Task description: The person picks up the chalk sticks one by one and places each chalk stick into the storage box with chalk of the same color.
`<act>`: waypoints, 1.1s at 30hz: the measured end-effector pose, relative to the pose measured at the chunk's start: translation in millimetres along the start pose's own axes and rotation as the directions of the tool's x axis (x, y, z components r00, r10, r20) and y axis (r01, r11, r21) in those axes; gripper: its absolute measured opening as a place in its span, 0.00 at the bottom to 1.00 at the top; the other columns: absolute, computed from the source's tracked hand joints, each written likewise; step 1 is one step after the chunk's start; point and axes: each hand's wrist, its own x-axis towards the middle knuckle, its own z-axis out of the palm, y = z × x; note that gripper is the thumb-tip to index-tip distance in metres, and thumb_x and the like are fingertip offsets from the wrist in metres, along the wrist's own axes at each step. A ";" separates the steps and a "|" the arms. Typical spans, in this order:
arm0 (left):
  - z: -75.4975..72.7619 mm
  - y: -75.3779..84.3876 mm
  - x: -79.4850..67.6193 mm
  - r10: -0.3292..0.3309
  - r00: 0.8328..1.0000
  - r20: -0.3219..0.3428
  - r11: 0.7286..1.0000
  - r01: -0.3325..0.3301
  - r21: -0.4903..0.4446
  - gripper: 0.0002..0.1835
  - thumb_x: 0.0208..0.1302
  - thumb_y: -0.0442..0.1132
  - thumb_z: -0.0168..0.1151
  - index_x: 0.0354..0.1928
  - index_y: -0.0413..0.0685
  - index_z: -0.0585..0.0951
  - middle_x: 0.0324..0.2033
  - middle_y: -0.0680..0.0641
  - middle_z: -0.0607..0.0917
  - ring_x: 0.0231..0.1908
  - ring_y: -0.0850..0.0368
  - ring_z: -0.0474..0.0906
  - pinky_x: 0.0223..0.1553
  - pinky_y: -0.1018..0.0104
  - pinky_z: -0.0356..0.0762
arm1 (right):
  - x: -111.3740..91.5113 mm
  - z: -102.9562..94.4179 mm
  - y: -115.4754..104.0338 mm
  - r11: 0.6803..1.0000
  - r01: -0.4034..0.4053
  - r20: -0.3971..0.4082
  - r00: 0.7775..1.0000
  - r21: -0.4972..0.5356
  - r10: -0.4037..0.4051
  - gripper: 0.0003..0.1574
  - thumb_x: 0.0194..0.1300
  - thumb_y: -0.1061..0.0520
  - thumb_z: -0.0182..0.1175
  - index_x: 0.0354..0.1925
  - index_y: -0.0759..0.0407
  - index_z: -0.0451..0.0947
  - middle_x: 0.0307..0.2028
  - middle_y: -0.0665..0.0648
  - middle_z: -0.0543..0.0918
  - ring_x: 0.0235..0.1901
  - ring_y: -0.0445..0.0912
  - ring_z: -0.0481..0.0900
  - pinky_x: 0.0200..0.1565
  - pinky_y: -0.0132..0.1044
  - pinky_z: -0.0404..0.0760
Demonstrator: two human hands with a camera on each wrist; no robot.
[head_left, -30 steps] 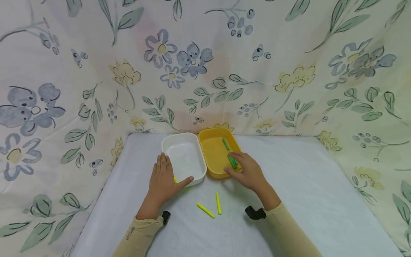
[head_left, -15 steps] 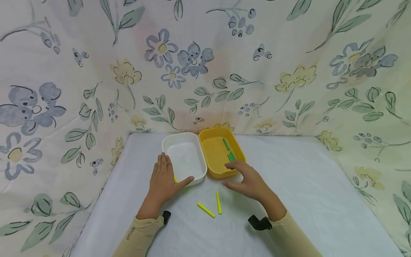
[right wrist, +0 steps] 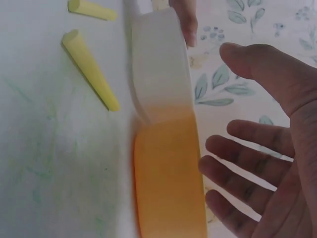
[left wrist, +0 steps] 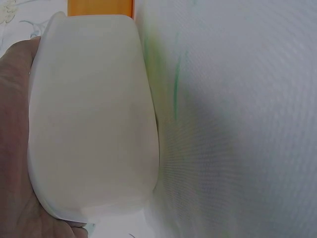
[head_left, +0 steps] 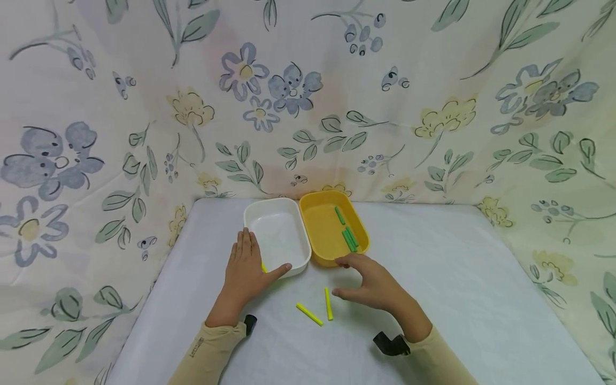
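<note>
Across your worktop (head_left: 462, 278), a white tray (head_left: 281, 235) touches a yellow tray (head_left: 322, 230).
Your left hand (head_left: 245, 274) rests on the white tray's rim, fingers together, thumb spread; your right hand (head_left: 375, 283), fingers spread, hovers near two yellow sticks (head_left: 329, 303); green sticks (head_left: 339, 215) lie in the yellow tray.

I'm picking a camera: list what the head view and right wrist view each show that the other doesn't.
Head view only: green sticks in the yellow tray, and the sleeves. Right wrist view only: the palm side of the right hand, and faint green smudges on the white cloth. Both: yellow tray, white tray, two loose yellow sticks, right hand, at least part of the left hand.
</note>
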 end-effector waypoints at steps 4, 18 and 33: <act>-0.1 0.3 -0.3 0.000 1.000 0.005 1.000 0.000 0.005 0.78 0.54 0.89 0.53 0.82 0.27 0.43 0.84 0.29 0.38 0.85 0.33 0.35 0.84 0.38 0.44 | -4.8 4.6 -1.4 1.000 0.004 0.048 0.999 -0.002 -0.004 0.42 0.58 0.33 0.78 0.65 0.45 0.80 0.56 0.49 0.86 0.56 0.49 0.83 0.59 0.50 0.84; 0.2 -0.5 0.0 -0.013 1.000 0.017 1.000 0.013 0.010 0.79 0.54 0.90 0.52 0.83 0.28 0.42 0.84 0.29 0.38 0.85 0.34 0.34 0.84 0.38 0.43 | -6.6 22.9 1.7 0.997 -0.031 0.221 0.974 -0.071 0.046 0.45 0.54 0.34 0.81 0.64 0.49 0.81 0.53 0.45 0.85 0.49 0.41 0.81 0.52 0.43 0.84; -0.8 1.1 -0.3 -0.018 1.000 0.026 1.000 0.017 0.006 0.78 0.55 0.89 0.52 0.83 0.28 0.42 0.84 0.30 0.37 0.85 0.34 0.34 0.84 0.39 0.42 | -5.0 30.6 -2.6 0.985 0.033 0.238 0.971 -0.170 0.008 0.41 0.52 0.35 0.82 0.59 0.51 0.84 0.42 0.45 0.81 0.38 0.36 0.73 0.42 0.34 0.78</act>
